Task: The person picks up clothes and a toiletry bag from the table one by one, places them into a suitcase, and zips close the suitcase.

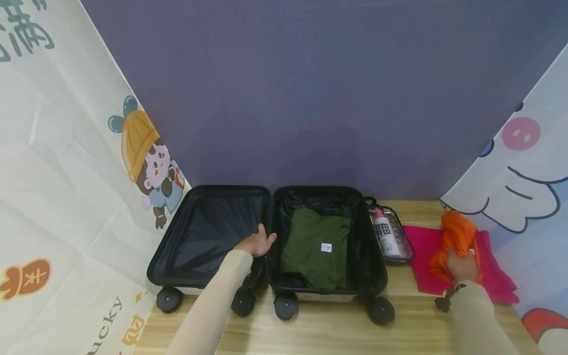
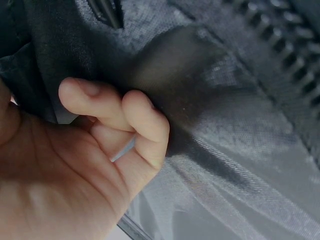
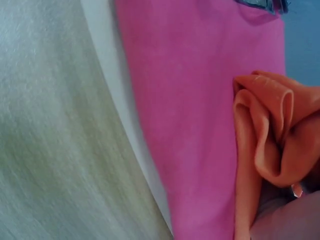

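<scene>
My right hand (image 1: pixel 461 266) grips a bunched orange garment (image 1: pixel 458 229), over a pink folded cloth (image 1: pixel 492 266) on the right of the table. In the right wrist view the orange fabric (image 3: pixel 275 130) is gathered in folds above the pink cloth (image 3: pixel 185 110); most of that hand is out of sight. My left hand (image 1: pixel 256 242) is over the middle edge of an open black suitcase (image 1: pixel 213 227), thumb raised. Its fingers (image 2: pixel 147 120) bend loosely against or close to the dark lining (image 2: pixel 225 125), with nothing visible in them. A dark green garment (image 1: pixel 310 246) lies in the suitcase's right half.
Beside the suitcase's right wall stands a clear pouch (image 1: pixel 401 236) with a white, pink-topped bottle (image 1: pixel 386 236). Black wheels (image 1: pixel 286 305) stick out at the suitcase's front, over the wooden table (image 1: pixel 328 330). A grey-blue backdrop (image 1: pixel 284 98) rises behind, with printed sheets at both sides.
</scene>
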The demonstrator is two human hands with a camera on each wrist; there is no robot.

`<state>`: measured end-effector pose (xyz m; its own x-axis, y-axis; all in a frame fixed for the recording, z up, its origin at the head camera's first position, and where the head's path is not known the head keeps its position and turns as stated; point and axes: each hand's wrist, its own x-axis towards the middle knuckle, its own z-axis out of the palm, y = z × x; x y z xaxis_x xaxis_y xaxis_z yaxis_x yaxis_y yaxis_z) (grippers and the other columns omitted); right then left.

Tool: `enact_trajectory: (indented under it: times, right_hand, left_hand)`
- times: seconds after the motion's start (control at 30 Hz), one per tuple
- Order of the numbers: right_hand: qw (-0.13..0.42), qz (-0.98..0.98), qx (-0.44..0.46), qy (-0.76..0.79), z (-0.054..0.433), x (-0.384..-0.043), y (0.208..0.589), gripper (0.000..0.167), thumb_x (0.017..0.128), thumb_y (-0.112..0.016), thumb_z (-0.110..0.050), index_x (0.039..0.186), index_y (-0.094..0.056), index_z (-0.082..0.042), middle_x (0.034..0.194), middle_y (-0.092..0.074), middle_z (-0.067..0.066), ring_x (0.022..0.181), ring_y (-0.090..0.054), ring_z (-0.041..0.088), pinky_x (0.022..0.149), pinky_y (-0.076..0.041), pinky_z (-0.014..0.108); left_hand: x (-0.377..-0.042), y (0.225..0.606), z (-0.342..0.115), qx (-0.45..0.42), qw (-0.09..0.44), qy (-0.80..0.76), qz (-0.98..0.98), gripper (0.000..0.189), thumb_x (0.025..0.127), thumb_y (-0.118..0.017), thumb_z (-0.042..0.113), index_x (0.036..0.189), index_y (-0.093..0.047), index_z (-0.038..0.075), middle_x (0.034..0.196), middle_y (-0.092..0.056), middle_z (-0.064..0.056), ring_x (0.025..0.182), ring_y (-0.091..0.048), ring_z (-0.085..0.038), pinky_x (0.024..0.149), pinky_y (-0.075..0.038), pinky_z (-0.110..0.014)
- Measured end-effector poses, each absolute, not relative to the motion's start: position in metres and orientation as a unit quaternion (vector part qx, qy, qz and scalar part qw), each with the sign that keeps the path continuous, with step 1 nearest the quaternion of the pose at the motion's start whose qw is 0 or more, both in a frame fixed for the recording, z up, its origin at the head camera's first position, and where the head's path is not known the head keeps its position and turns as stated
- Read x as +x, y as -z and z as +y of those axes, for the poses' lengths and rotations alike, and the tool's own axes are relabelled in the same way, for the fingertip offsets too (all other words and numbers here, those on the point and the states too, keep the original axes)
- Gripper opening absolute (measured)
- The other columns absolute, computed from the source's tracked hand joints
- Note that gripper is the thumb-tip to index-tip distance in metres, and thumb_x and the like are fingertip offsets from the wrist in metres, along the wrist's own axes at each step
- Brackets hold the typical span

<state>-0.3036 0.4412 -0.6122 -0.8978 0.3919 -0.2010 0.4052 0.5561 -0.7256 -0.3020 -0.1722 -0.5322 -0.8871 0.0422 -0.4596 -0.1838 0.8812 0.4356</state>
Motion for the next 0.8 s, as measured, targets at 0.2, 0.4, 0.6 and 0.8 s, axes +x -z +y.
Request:
enact_trajectory:
  times: [0.2, 0.4, 0.6, 0.8]
  right_hand:
    - [0.024, 0.864, 0.262, 0.429, 0.438, -0.295, 0.61, 0.059, 0.105, -0.034, -0.042, 0.125, -0.041, 0.013, 0.102, -0.051, 0.025, 0.088, -0.051, 0.035, 0.067, -0.043, 0.032]
    - [0.013, 0.875, 0.254, 0.412, 0.431, -0.292, 0.606, 0.057, 0.105, -0.031, -0.04, 0.126, -0.041, 0.012, 0.111, -0.05, 0.032, 0.098, -0.049, 0.041, 0.075, -0.041, 0.038]
    - [-0.003, 0.874, 0.259, 0.412, 0.428, -0.293, 0.603, 0.054, 0.105, -0.032, -0.038, 0.123, -0.044, 0.012, 0.108, -0.051, 0.031, 0.097, -0.049, 0.039, 0.075, -0.041, 0.038]
    - [-0.009, 0.867, 0.276, 0.414, 0.428, -0.29, 0.598, 0.056, 0.104, -0.035, -0.038, 0.124, -0.042, 0.014, 0.108, -0.049, 0.032, 0.095, -0.049, 0.041, 0.072, -0.043, 0.039]
  left_hand:
    - [-0.302, 0.531, -0.172, -0.036, 0.236, -0.244, 0.94, 0.084, 0.107, -0.031, 0.058, 0.164, -0.001, 0.003, 0.16, -0.039, -0.027, 0.147, -0.041, -0.043, 0.119, -0.034, -0.055]
    - [-0.304, 0.532, -0.174, -0.039, 0.236, -0.243, 0.94, 0.084, 0.108, -0.031, 0.058, 0.164, -0.001, 0.003, 0.16, -0.039, -0.027, 0.146, -0.042, -0.043, 0.118, -0.035, -0.056]
    - [-0.303, 0.532, -0.175, -0.04, 0.237, -0.244, 0.94, 0.083, 0.108, -0.031, 0.056, 0.164, 0.0, 0.004, 0.16, -0.038, -0.026, 0.147, -0.041, -0.043, 0.118, -0.035, -0.056]
    - [-0.301, 0.53, -0.174, -0.035, 0.237, -0.249, 0.938, 0.084, 0.108, -0.032, 0.057, 0.164, 0.0, 0.003, 0.161, -0.036, -0.028, 0.147, -0.039, -0.044, 0.118, -0.034, -0.057]
